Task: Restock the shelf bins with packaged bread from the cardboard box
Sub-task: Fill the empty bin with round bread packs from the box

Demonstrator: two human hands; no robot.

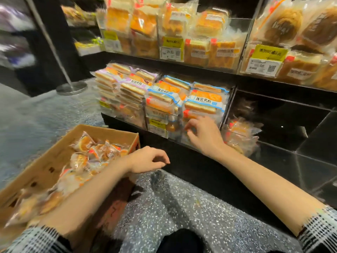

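Bare left hand point(148, 159), fingers loosely curled and holding nothing, hangs just past the right near corner of the cardboard box point(54, 157). The bread packets point(85, 156) lie immediately to its left, so it is the nearer hand. Right hand point(202, 134), fingers bent, touches the blue-edged packets point(202, 103) in the low far bin; whether it pinches one, cannot tell.

Speckled grey floor point(178, 203) runs under the black shelving point(182, 159); left of the shelving, a metal pole point(47, 40) stands on a round base point(71, 88).
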